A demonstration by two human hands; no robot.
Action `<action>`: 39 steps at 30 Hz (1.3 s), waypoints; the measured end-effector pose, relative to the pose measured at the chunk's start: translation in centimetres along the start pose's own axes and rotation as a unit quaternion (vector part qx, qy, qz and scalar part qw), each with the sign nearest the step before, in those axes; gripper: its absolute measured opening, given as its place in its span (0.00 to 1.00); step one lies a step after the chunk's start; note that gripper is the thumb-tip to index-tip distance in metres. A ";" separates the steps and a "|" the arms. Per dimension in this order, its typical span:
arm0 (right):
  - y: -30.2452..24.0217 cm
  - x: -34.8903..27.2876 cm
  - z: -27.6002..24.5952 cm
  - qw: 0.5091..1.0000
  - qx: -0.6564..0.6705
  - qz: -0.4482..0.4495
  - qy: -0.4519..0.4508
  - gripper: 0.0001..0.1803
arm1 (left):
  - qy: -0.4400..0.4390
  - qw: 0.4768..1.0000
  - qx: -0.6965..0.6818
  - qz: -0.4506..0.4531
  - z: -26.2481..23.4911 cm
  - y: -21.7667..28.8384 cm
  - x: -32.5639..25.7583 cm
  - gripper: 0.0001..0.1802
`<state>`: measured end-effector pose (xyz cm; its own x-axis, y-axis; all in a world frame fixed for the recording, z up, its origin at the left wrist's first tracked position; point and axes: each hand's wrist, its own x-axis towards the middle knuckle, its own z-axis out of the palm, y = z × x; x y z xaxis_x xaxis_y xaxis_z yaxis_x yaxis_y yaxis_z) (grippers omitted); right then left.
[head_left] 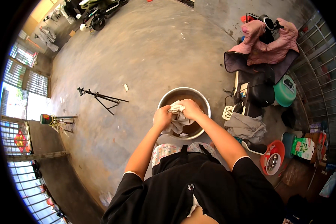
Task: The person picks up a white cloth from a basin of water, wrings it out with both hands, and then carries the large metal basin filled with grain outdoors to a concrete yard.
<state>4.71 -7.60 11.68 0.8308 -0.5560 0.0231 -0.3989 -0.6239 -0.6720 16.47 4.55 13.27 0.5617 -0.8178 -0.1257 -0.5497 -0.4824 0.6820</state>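
Note:
A round metal basin point(168, 96) with brownish water stands on the concrete floor just in front of my knees. Over it I hold a wet grey-white cloth point(178, 120) that hangs down into the basin. My left hand point(162, 116) grips the cloth's left side. My right hand point(190, 108) is closed on its upper part, close against the left hand. Both forearms come in from the lower edge.
To the right are a scooter point(255, 89) draped with a pink jacket point(269, 44), a grey garment point(246, 127), a teal bucket point(285, 91), a red basin point(273, 157) and a green detergent bag point(303, 147). A black tripod point(100, 99) lies at left. Metal fencing lines both sides.

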 end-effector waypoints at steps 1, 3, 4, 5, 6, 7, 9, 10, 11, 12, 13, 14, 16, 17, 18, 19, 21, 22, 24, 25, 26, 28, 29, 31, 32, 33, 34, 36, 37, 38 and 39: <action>-0.6 0.1 -0.3 0.996 0.065 0.064 -0.008 0.08 | -0.001 1.000 -0.009 -0.012 -0.6 -0.7 -0.3 0.14; -1.4 0.7 -1.3 0.992 0.096 0.063 -0.043 0.08 | -0.015 0.999 -0.027 -0.039 -1.2 -2.4 -0.5 0.14; -1.7 0.9 -1.5 0.987 0.128 0.065 -0.071 0.07 | -0.010 0.999 -0.029 -0.045 -1.0 -3.1 -0.6 0.14; -2.0 0.7 -1.3 0.986 0.145 0.055 -0.067 0.06 | -0.018 0.998 -0.031 -0.047 -0.7 -3.8 -0.8 0.13; -2.3 0.5 -1.4 0.986 0.143 0.053 -0.071 0.06 | -0.028 0.998 -0.034 -0.047 -0.7 -3.9 -0.8 0.13; -2.6 0.2 -1.6 0.978 0.188 0.070 -0.061 0.05 | -0.025 0.998 -0.038 -0.050 -0.7 -3.8 -0.9 0.13; -2.8 -0.1 -1.8 0.955 0.265 0.125 -0.043 0.03 | -0.026 0.998 -0.028 -0.056 -0.8 -4.2 -0.9 0.14; -2.4 -0.2 -1.9 0.956 0.262 0.122 -0.047 0.03 | -0.031 0.998 -0.014 -0.059 -0.9 -4.5 -1.0 0.15; -1.9 -0.3 -2.1 0.940 0.324 0.106 -0.013 0.03 | -0.028 0.998 -0.017 -0.061 -0.8 -5.0 -0.9 0.15; -2.0 -0.4 -2.6 0.918 0.385 0.089 0.018 0.03 | -0.060 0.994 0.019 -0.089 -0.8 -5.8 -1.0 0.15; -2.0 -0.5 -3.3 0.923 0.372 0.095 0.020 0.03 | -0.092 0.987 0.056 -0.116 -0.7 -6.5 -1.1 0.16; -2.0 -0.7 -4.0 0.924 0.370 0.093 0.016 0.03 | -0.090 0.987 0.053 -0.119 -0.4 -7.1 -1.2 0.16; -3.0 -1.0 -5.9 0.882 0.460 0.101 0.020 0.03 | -0.106 0.980 0.049 -0.162 0.1 -7.9 -1.3 0.22; -3.9 -1.1 -6.8 0.865 0.490 0.101 0.016 0.04 | -0.106 0.980 0.048 -0.163 0.5 -8.5 -1.4 0.22; -4.8 -1.2 -7.7 0.866 0.489 0.101 0.016 0.04 | -0.101 0.979 0.055 -0.167 1.1 -9.1 -1.3 0.26; -5.7 -1.2 -8.6 0.859 0.501 0.099 0.030 0.04 | -0.097 0.979 0.062 -0.171 1.6 -9.5 -1.3 0.30; -6.5 -1.2 -9.7 0.850 0.518 0.085 0.042 0.05 | -0.100 0.981 0.065 -0.156 2.5 -10.0 -1.1 0.33; -6.8 -1.2 -10.1 0.850 0.517 0.086 0.043 0.05 | -0.101 0.983 0.068 -0.140 2.9 -10.0 -1.0 0.37; -6.9 -1.3 -10.9 0.839 0.537 0.073 0.034 0.05 | -0.074 0.988 0.056 -0.125 3.5 -9.5 -0.5 0.30; -6.7 -1.3 -11.2 0.849 0.523 0.070 0.043 0.05 | -0.065 0.988 0.040 -0.135 3.5 -9.0 0.1 0.26; -6.4 -1.3 -11.5 0.848 0.523 0.072 0.048 0.05 | -0.056 0.987 0.023 -0.146 3.5 -8.5 0.6 0.22; -5.7 -1.3 -11.8 0.872 0.480 0.067 0.067 0.04 | -0.036 0.991 0.031 -0.125 3.0 -7.1 1.1 0.15; -5.1 -1.3 -11.8 0.871 0.481 0.068 0.071 0.04 | -0.032 0.992 0.041 -0.114 2.8 -6.7 1.6 0.15; -3.5 -1.3 -11.2 0.904 0.410 0.087 0.091 0.04 | -0.025 0.993 0.071 -0.088 2.1 -5.4 2.6 0.13; -2.5 -1.5 -10.7 0.902 0.411 0.088 0.094 0.04 | -0.027 0.993 0.073 -0.086 1.9 -4.7 2.9 0.13; -1.3 -1.6 -9.9 0.919 0.366 0.113 0.091 0.05 | -0.034 0.994 0.079 -0.072 1.6 -3.9 3.2 0.13; -0.1 -1.7 -9.0 0.933 0.319 0.139 0.089 0.06 | -0.041 0.994 0.084 -0.056 1.4 -3.0 3.5 0.12; 1.5 -2.2 -7.4 0.926 0.334 0.147 0.100 0.08 | -0.042 0.993 0.102 -0.038 1.1 -1.7 3.8 0.11; 1.8 -2.5 -6.9 0.933 0.307 0.163 0.097 0.08 | -0.056 0.990 0.123 -0.038 1.0 -1.2 4.0 0.11; 2.3 -2.7 -6.4 0.939 0.279 0.178 0.094 0.08 | -0.071 0.986 0.145 -0.036 1.0 -1.0 4.2 0.11; 4.3 -2.9 -5.0 0.947 0.261 0.135 0.133 0.08 | -0.073 0.986 0.149 -0.031 1.1 -0.6 4.3 0.11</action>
<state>-1.36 -11.43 12.38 0.5711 -0.8186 -0.0621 -0.2793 -0.1226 -0.9523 18.54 0.98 11.55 0.5165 -0.8098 -0.2785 -0.6865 -0.5859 0.4305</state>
